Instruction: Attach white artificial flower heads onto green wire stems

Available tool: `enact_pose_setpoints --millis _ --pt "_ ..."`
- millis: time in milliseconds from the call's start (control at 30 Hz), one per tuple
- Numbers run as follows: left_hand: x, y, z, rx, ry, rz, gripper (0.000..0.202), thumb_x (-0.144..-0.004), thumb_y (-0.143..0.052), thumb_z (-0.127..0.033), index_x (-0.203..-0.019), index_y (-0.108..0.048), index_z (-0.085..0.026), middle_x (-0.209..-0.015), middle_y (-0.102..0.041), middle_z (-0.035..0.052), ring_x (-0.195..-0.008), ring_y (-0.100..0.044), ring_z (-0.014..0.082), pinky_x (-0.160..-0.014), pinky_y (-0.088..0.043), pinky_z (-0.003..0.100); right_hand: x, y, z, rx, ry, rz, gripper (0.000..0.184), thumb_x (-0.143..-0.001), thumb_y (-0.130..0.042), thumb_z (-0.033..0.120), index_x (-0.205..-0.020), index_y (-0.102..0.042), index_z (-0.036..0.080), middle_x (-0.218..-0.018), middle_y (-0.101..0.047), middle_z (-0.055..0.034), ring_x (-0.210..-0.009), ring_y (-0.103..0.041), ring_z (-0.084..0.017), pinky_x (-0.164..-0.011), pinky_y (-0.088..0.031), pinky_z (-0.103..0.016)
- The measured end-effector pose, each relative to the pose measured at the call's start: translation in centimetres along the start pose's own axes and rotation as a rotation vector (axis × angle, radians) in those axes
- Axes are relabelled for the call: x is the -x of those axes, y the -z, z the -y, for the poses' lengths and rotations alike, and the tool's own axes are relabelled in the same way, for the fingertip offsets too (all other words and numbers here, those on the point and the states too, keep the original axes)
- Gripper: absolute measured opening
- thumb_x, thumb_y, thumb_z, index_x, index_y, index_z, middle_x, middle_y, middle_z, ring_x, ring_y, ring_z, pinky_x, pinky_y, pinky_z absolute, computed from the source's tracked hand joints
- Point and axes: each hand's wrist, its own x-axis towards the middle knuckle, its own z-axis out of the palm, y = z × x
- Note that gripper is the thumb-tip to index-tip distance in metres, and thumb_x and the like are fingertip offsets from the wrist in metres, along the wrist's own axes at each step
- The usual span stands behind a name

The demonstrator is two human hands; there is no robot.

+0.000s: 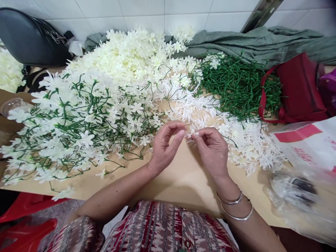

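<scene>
My right hand (212, 148) pinches a small white plastic flower piece (193, 133) between thumb and forefinger at the middle of the tan table (181, 178). My left hand (165, 145) is raised beside it, fingers curled and apart, its fingertips almost touching the piece. Two metal bangles (235, 208) circle my right wrist. Behind my hands lies a spread of loose white plastic flower pieces (236, 140). To the left sits a heap of finished white flowers on green stems (78, 122). A mound of cream petals (131, 56) is at the back, and bare green stems (236, 84) at the back right.
A black bag (28, 38) sits at the back left against the tiled wall. A red bag (299, 87) and grey cloth (262, 42) lie at the back right. Clear plastic bags (301, 189) and a white-and-red package (309, 143) are at the right edge.
</scene>
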Motion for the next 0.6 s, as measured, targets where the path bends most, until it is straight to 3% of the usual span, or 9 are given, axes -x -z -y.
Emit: enact_pose_setpoints --millis 133,267,333,500,600 --pt "-1.2 -0.4 -0.9 -0.01 0.033 -0.016 0.026 -0.105 -0.066 -0.043 -0.116 -0.069 -0.021 -0.113 -0.074 0.0071 -0.101 -0.074 0.0159 -0.095 -0.06 0.03 0.2 0.2 0.1 0.063 -0.026 0.105 0.009 -0.095 -0.074 0.033 -0.094 -0.073 0.024 -0.083 -0.072 0.0001 -0.075 -0.064 -0.016 -0.07 -0.053 -0.03" --pt "-3.5 -1.0 -1.2 -0.154 0.037 0.065 0.018 -0.103 -0.065 -0.032 -0.115 -0.069 -0.02 -0.112 -0.075 0.0074 -0.096 -0.073 0.0158 -0.091 -0.06 0.03 0.1 0.2 0.3 0.174 0.118 0.27 0.011 -0.098 -0.065 0.025 -0.09 -0.072 0.025 -0.087 -0.075 -0.0016 -0.079 -0.068 -0.017 -0.074 -0.055 -0.03" --pt "-4.8 -1.5 -1.3 -0.274 0.003 0.164 0.014 -0.101 -0.064 -0.025 -0.112 -0.07 -0.018 -0.113 -0.076 0.0083 -0.094 -0.073 0.016 -0.09 -0.061 0.031 0.1 0.1 -0.1 0.24 0.191 0.316 0.014 -0.099 -0.062 0.022 -0.088 -0.07 0.024 -0.083 -0.073 -0.0022 -0.078 -0.068 -0.018 -0.073 -0.055 -0.031" --pt "-7.2 -4.2 -1.5 -0.643 -0.132 0.544 0.012 -0.099 -0.064 -0.017 -0.104 -0.075 -0.018 -0.111 -0.078 0.0091 -0.098 -0.074 0.0225 -0.095 -0.061 0.039 0.2 -0.1 -2.4 0.379 0.254 0.356 0.012 -0.092 -0.06 0.022 -0.085 -0.069 0.022 -0.082 -0.076 -0.0083 -0.083 -0.072 -0.027 -0.072 -0.058 -0.037" --pt "-7.9 -6.8 -0.9 -0.829 -0.152 0.629 0.008 -0.098 -0.068 -0.018 -0.098 -0.076 -0.019 -0.11 -0.077 0.0119 -0.099 -0.076 0.0289 -0.092 -0.061 0.043 0.3 0.1 -3.6 0.392 0.255 0.331 0.017 -0.086 -0.062 0.022 -0.099 -0.073 0.021 -0.101 -0.08 -0.0137 -0.098 -0.074 -0.035 -0.08 -0.061 -0.043"
